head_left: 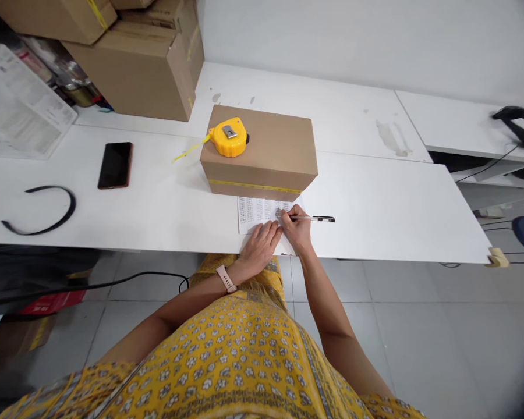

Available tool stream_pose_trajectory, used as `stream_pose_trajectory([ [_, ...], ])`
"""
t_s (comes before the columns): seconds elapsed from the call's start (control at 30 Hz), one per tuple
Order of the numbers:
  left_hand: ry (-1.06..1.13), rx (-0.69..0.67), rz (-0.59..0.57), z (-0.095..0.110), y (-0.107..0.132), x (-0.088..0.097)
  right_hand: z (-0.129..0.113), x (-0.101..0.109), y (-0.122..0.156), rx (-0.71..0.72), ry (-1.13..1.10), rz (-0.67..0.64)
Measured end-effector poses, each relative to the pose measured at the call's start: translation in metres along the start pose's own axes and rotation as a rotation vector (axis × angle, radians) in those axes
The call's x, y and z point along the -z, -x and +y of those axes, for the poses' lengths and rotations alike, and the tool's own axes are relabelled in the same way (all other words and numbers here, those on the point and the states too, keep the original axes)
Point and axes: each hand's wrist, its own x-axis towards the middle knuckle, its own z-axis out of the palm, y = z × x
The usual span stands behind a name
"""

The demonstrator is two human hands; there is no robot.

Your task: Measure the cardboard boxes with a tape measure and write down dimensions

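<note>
In the head view we count two bare hands, one pen, one sheet of paper and one closed box on the white table. Our right hand (296,230) is curled closed around the black-and-clear pen (321,219), its tip down at the paper (248,215). Our left hand (262,247) lies flat, fingers stretched and close together, resting on the sheet's near edge and gripping nothing. The paper sits near the table's front edge, just in front of the brown box (271,139). One yellow tape measure (229,138) rests on the box, with one yellow strap. Left of it we see one phone (116,165) and one curved black band (67,212), and at least three brown cartons (140,70) stacked behind.

The paper carries columns of small dark entries, too tiny for us to read. A yellow strip (253,185) crosses the box's front, its marks unreadable, and the printed white packaging (21,105) is illegible too. We make out no brand on the tape measure.

The box hides the sheet's far edge, and our fingers cover part of the writing. The upper cartons are cut off by the frame, and the black object (521,125) at far right is hard to identify.
</note>
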Motion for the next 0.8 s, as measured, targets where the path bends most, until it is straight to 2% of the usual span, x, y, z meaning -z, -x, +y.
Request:
stream_pose_trajectory([
  [0.8, -0.009, 0.000, -0.016, 0.0001, -0.0005, 0.0019, -0.0030, -0.0006, 0.0006, -0.014, -0.005, 0.013],
])
